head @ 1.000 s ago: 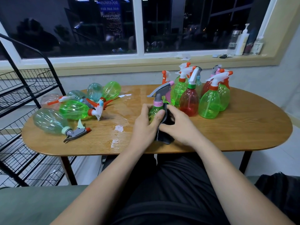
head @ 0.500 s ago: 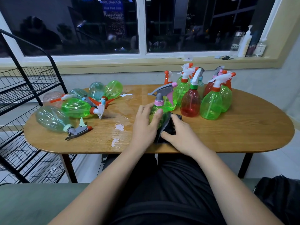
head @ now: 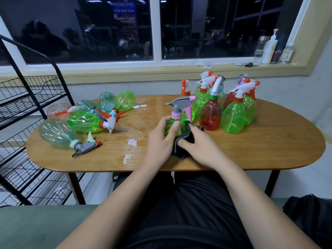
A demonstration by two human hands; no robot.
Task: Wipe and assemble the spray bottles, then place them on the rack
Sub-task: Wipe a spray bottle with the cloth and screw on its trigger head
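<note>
At the near edge of the wooden table [head: 269,151], your left hand [head: 161,142] curls around an upright green spray bottle [head: 183,123] with a grey-and-pink trigger head, while your right hand [head: 203,150] clutches a dark cloth [head: 186,140] against its side. Assembled bottles [head: 231,115] stand just behind; other bottles [head: 84,121] lie toward the black wire rack [head: 36,97] on your left.

Left hand [head: 162,141] grips upright green bottle [head: 177,124] on table [head: 269,150]; right hand [head: 201,150] presses dark cloth [head: 183,142] against bottle's lower side.
</note>
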